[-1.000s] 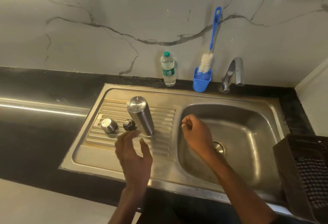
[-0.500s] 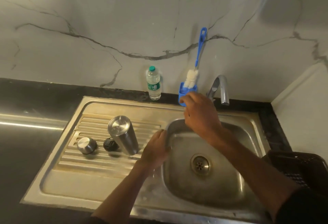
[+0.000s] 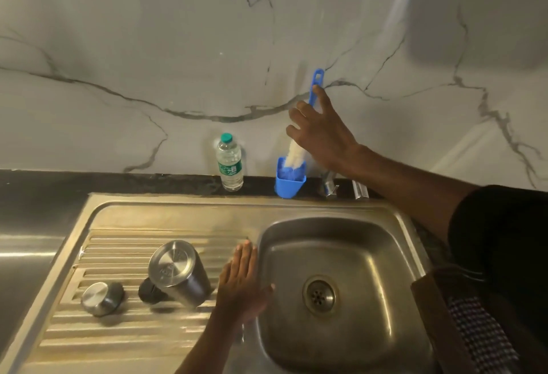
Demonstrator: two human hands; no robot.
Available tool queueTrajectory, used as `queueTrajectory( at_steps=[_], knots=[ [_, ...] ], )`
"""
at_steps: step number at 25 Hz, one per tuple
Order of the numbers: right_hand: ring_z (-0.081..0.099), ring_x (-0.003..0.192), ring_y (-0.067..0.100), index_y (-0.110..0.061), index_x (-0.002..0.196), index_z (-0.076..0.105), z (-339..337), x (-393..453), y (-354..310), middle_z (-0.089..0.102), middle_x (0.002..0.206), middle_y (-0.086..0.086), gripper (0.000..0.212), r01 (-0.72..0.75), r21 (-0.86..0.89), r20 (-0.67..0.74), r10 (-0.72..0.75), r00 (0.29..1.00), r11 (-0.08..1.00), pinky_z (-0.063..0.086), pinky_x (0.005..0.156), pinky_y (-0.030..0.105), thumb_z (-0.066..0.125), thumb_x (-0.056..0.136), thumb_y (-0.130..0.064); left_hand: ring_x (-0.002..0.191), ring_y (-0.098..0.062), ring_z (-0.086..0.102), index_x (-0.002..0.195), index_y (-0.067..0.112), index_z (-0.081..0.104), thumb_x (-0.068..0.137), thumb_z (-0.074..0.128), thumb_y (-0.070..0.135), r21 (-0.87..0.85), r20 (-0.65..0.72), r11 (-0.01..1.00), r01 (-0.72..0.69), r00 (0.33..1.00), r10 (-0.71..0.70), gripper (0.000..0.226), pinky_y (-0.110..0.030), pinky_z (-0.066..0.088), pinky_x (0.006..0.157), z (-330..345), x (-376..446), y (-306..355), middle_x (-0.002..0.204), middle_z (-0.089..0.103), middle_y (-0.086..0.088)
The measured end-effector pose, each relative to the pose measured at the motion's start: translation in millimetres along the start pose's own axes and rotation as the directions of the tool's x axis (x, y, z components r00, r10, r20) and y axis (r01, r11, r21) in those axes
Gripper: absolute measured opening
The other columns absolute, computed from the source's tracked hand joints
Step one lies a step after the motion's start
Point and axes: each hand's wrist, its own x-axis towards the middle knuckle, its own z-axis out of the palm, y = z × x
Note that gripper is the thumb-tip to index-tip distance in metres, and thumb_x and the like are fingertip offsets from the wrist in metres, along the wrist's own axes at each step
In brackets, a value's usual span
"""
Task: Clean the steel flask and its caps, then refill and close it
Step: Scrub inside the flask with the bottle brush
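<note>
The right hand [image 3: 321,130] reaches the brush [image 3: 315,89] handle, fingers spread, grip not clear; the left hand [image 3: 241,286] lies flat, fingers straight, beside the flask [image 3: 178,273]

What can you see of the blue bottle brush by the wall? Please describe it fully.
The blue bottle brush has a thin blue plastic handle with a slot at its top end and a white bristle head. It stands tilted, head down, in a small blue holder on the dark counter behind the sink, between a water bottle and the tap. Its handle leans against the marble wall. The right hand is at the handle, fingers touching it; a full grip is not clear.
</note>
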Motion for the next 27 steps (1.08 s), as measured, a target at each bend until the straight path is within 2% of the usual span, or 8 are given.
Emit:
queueTrajectory(
  at_steps=[4, 9, 13, 15, 18, 20, 23, 27],
  knots=[
    [0.063, 0.105, 0.026, -0.02, 0.098, 0.071, 9, -4, 7, 0.066, 0.097, 0.004, 0.029, 0.051, -0.038, 0.102, -0.047, 0.994, 0.998, 0.023, 0.119, 0.067, 0.082, 0.077, -0.003, 0.16, -0.024, -0.022, 0.165, 0.018, -0.02, 0.098, 0.039, 0.067, -0.033, 0.056, 0.999, 0.003, 0.998, -0.001, 0.101, -0.04, -0.007, 0.127, -9, -2, 3, 0.171, -0.028, -0.004],
    [0.065, 0.107, 0.029, -0.022, 0.102, 0.074, -6, -11, 28, 0.07, 0.107, 0.003, 0.023, 0.103, -0.049, 0.214, -0.09, 0.973, 0.994, 0.038, 0.113, 0.053, 0.079, 0.083, -0.009, 0.159, -0.022, -0.026, 0.165, 0.02, -0.02, 0.101, 0.04, 0.065, -0.054, 0.131, 0.999, 0.006, 0.991, 0.001, 0.099, -0.043, -0.005, 0.129, -18, -1, 4, 0.168, -0.033, 0.0],
    [0.064, 0.105, 0.031, -0.017, 0.098, 0.071, -42, -25, 49, 0.07, 0.099, 0.003, 0.013, -0.129, 0.075, 0.28, 0.103, 0.954, 0.989, 0.037, 0.11, 0.049, 0.068, 0.089, -0.008, 0.161, -0.023, -0.019, 0.167, 0.018, -0.015, 0.099, 0.044, 0.068, -0.068, 0.108, 0.998, -0.016, 0.994, 0.023, 0.102, -0.043, -0.003, 0.129, -21, -4, 4, 0.171, -0.026, -0.002],
    [0.064, 0.103, 0.031, -0.019, 0.094, 0.067, -69, -43, 57, 0.068, 0.094, 0.002, 0.009, -0.291, 0.147, 0.339, 0.229, 0.912, 0.945, 0.034, 0.11, 0.047, 0.067, 0.089, -0.011, 0.163, -0.025, -0.006, 0.169, 0.019, -0.002, 0.101, 0.05, 0.06, -0.157, 0.015, 0.986, -0.056, 0.998, 0.059, 0.095, -0.044, 0.003, 0.129, -19, -7, 1, 0.176, -0.007, -0.003],
    [0.065, 0.099, 0.03, -0.02, 0.087, 0.049, -111, -79, 60, 0.051, 0.08, 0.002, 0.022, -0.534, 0.226, 0.433, 0.407, 0.804, 0.815, 0.036, 0.106, 0.048, 0.071, 0.088, -0.017, 0.159, -0.016, 0.02, 0.163, 0.025, 0.032, 0.1, 0.048, 0.056, -0.419, -0.162, 0.899, -0.126, 0.985, 0.063, 0.072, -0.048, 0.022, 0.13, -17, -25, 6, 0.171, 0.031, -0.001],
    [0.066, 0.096, 0.031, -0.019, 0.09, 0.053, -134, -112, 53, 0.055, 0.082, 0.003, 0.016, -0.681, 0.267, 0.491, 0.512, 0.705, 0.682, 0.039, 0.1, 0.045, 0.069, 0.091, -0.02, 0.151, -0.005, 0.034, 0.153, 0.028, 0.048, 0.099, 0.045, 0.056, -0.579, -0.263, 0.802, -0.147, 0.965, -0.013, 0.061, -0.043, 0.032, 0.126, -16, -47, 14, 0.16, 0.047, 0.006],
    [0.066, 0.086, 0.031, -0.021, 0.103, 0.07, -159, -166, 31, 0.068, 0.089, 0.005, 0.011, -0.819, 0.29, 0.534, 0.626, 0.568, 0.495, 0.039, 0.084, 0.04, 0.066, 0.093, -0.024, 0.14, 0.002, 0.048, 0.141, 0.032, 0.059, 0.102, 0.055, 0.04, -0.662, -0.348, 0.727, -0.182, 0.934, -0.084, 0.041, -0.033, 0.04, 0.117, -19, -82, 28, 0.146, 0.059, 0.018],
    [0.042, 0.062, 0.016, -0.025, 0.109, 0.073, -180, -227, -25, 0.046, 0.071, -0.007, 0.018, -0.912, 0.385, 0.692, 0.609, 0.389, 0.145, 0.034, 0.071, 0.033, 0.057, 0.102, -0.03, 0.127, 0.0, 0.06, 0.131, 0.031, 0.066, 0.102, 0.063, 0.013, -0.731, -0.361, 0.658, -0.183, 0.921, -0.144, 0.034, -0.03, 0.048, 0.108, -20, -119, 27, 0.133, 0.067, 0.017]
  ],
)
